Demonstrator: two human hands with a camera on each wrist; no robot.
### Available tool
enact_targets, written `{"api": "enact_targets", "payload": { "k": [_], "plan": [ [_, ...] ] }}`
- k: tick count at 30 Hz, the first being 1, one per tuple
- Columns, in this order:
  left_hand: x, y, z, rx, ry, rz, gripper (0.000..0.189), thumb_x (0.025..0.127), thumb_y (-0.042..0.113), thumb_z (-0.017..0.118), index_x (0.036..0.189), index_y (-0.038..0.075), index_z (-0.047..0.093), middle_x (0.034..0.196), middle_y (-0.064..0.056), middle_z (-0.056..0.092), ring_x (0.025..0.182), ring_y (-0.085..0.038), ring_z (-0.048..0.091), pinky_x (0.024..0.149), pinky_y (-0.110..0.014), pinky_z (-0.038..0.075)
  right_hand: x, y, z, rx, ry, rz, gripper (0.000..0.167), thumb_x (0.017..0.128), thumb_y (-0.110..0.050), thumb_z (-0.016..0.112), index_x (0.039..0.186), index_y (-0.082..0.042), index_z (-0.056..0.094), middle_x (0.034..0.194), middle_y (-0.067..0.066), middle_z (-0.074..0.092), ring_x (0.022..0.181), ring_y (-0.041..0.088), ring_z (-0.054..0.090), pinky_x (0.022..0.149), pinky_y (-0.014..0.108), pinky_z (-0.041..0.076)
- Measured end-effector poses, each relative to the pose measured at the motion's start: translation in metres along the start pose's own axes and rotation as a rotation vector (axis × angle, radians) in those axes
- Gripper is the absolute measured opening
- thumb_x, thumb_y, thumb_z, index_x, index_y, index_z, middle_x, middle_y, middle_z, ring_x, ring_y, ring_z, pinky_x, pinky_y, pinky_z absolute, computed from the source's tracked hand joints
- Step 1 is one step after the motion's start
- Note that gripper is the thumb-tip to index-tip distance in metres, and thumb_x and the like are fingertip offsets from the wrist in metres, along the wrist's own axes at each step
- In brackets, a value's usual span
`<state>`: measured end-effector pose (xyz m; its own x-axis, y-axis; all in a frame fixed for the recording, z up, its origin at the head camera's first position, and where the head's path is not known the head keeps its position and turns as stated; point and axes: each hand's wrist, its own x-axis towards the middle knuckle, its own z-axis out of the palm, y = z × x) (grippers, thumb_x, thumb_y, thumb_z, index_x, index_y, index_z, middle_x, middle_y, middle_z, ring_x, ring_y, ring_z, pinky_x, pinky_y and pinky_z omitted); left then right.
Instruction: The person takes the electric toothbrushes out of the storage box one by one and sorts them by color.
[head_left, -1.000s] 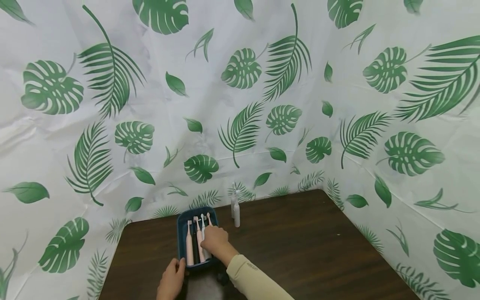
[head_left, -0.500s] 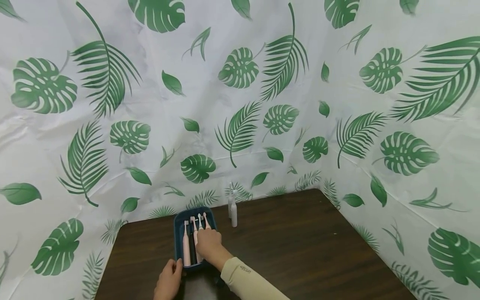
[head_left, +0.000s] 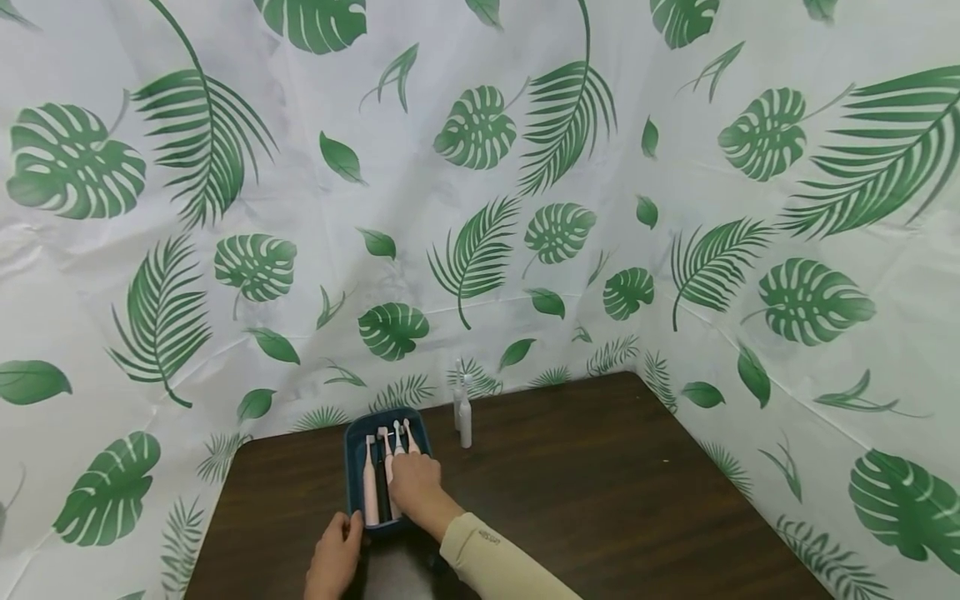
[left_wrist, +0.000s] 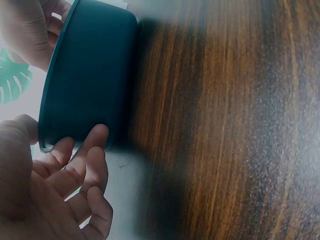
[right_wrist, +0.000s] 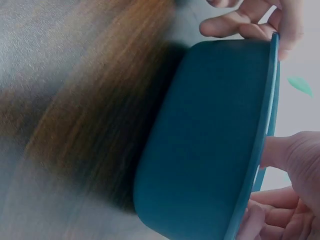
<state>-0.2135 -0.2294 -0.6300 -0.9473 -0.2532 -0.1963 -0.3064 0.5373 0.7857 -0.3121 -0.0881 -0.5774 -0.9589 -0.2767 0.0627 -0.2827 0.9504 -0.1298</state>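
A dark blue plastic bin stands on the table and holds several electric toothbrushes side by side. A pink electric toothbrush lies leftmost, beside a black handle; more pink and white brush heads show to the right. My left hand grips the bin's near left corner, thumb at the rim and fingers against the outer wall. My right hand reaches over the rim onto the toothbrush handles at the right, fingers bent. It covers those handles, and its fingertips are hidden, so a hold on one cannot be made out.
Two slim white electric toothbrushes stand upright on the dark wooden table, right of the bin near its back edge. White sheeting with a green leaf print hangs behind and to the right. A small dark object lies near my right wrist.
My right hand has shifted slightly over the toothbrushes and now covers a white handle that showed below it. My left hand stays at the bin's corner. The head view has turned slightly.
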Motion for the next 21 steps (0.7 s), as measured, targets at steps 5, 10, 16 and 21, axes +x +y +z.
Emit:
{"api": "enact_targets", "payload": {
  "k": [5,10,16,21],
  "plan": [
    [0.0006,0.0002,-0.0001,-0.002,-0.01,-0.018,0.043,0.113,0.048,0.042,0.097,0.01,0.055,0.084,0.001,0.07,0.073,-0.019,0.058,0.063,-0.036,0.039,-0.0019,-0.0009,-0.0001,0.032,-0.008,-0.006,0.021,0.095,-0.032,0.078,0.084,-0.015,0.073,0.079,0.002,0.069,0.064,0.018,0.06,0.059,0.035,0.051],
    [-0.0004,0.0006,-0.0018,-0.002,-0.017,-0.021,0.044,0.113,0.049,0.042,0.098,0.01,0.055,0.084,-0.001,0.069,0.073,-0.019,0.058,0.062,-0.036,0.039,-0.0025,-0.0005,-0.0019,0.058,-0.01,-0.009,0.023,0.094,-0.033,0.08,0.083,-0.015,0.071,0.075,0.0,0.064,0.062,0.017,0.058,0.056,0.034,0.049],
    [-0.0012,-0.0006,-0.0012,-0.009,-0.021,-0.023,0.042,0.113,0.046,0.043,0.098,0.009,0.056,0.085,0.0,0.07,0.073,-0.019,0.058,0.063,-0.035,0.039,-0.0043,0.0006,-0.0023,0.104,-0.047,0.007,0.025,0.094,-0.034,0.081,0.084,-0.014,0.069,0.072,0.0,0.06,0.06,0.016,0.055,0.055,0.033,0.047],
    [-0.001,-0.0021,-0.0025,-0.014,-0.022,-0.018,0.044,0.113,0.049,0.043,0.099,0.009,0.057,0.086,-0.001,0.071,0.074,-0.019,0.059,0.063,-0.036,0.04,-0.0067,0.0019,-0.0043,0.212,-0.049,0.041,0.028,0.093,-0.033,0.082,0.078,-0.014,0.067,0.069,-0.001,0.059,0.061,0.017,0.056,0.055,0.034,0.048]
  ]
}}
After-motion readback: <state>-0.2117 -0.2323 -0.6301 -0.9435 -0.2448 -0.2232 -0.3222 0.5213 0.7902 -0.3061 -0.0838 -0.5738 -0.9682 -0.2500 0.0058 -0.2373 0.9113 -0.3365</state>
